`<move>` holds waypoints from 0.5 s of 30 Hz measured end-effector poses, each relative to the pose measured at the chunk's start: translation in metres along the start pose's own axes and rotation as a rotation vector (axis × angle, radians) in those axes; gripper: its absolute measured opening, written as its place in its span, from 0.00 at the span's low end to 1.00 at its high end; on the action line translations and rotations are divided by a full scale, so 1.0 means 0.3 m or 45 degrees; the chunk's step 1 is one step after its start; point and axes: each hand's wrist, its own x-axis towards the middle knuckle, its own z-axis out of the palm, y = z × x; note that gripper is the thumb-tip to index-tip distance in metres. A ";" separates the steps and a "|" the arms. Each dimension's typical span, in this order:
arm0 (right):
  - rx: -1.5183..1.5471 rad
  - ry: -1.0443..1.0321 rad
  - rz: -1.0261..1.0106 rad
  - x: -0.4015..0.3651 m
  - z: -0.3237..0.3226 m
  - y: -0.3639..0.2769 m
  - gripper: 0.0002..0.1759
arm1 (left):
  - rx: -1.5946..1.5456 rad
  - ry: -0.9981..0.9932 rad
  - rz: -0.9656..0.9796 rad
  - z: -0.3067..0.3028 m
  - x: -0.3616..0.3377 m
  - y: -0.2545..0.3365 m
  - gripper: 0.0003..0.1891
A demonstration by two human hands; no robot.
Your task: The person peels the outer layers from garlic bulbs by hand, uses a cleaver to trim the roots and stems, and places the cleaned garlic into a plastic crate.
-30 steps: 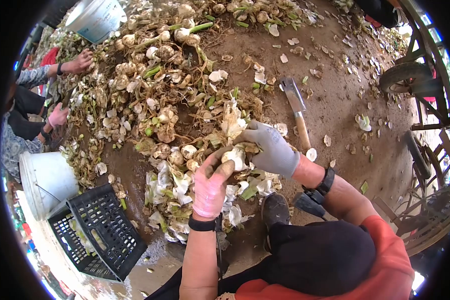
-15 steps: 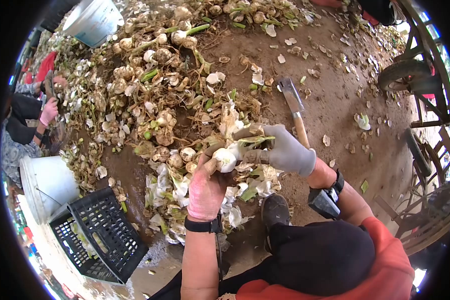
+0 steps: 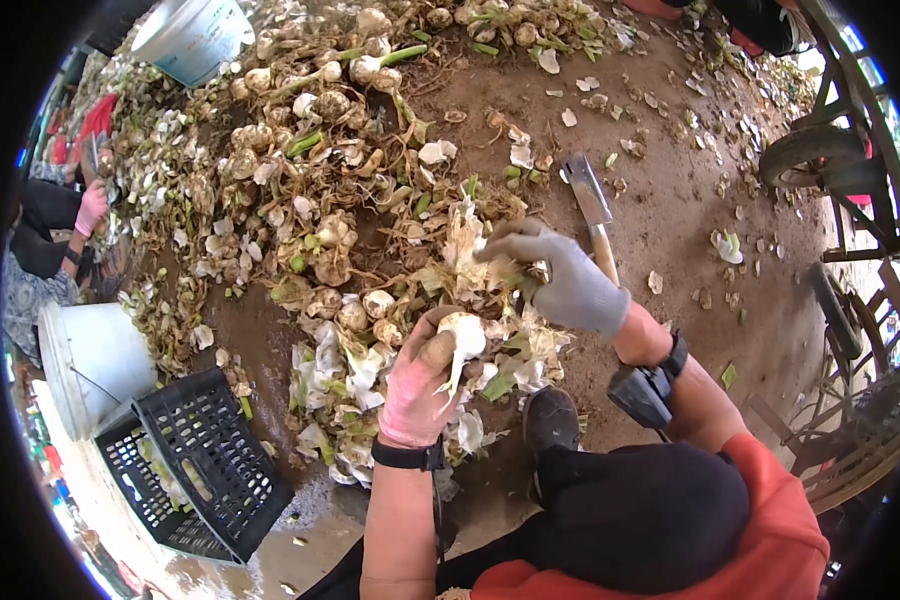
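Observation:
A white garlic bulb is gripped in my left hand, which wears a pinkish glove; a loose strip of skin hangs from the bulb. Up and to the right, my right hand in a grey glove has its fingers apart over the peelings, partly blurred, and nothing clear shows in it. White garlic skins lie below and beside my hands. A cleaver with a wooden handle rests on the soil just beyond my right hand.
Unpeeled garlic is heaped ahead. A black crate and a white bucket stand at the left, another bucket at the upper left. A co-worker's gloved hand is at far left, a wheeled cart at right.
My right hand has come off the bulb and moved slightly up, its fingers now spread. The bulb stays in my left hand, turned so that a strip of skin dangles down.

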 end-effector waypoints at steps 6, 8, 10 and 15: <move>0.178 -0.345 0.025 -0.013 -0.031 -0.141 0.13 | 0.144 0.089 0.084 0.025 0.008 0.006 0.35; 0.120 -0.284 0.000 -0.022 -0.019 -0.150 0.12 | 0.204 0.107 0.115 0.027 0.009 0.000 0.33; -0.090 -0.274 -0.091 -0.025 -0.019 -0.161 0.11 | 0.266 0.124 0.148 0.034 0.010 -0.004 0.31; -0.332 -0.260 -0.123 -0.022 -0.002 -0.181 0.09 | 0.162 0.191 0.131 0.034 0.004 -0.013 0.36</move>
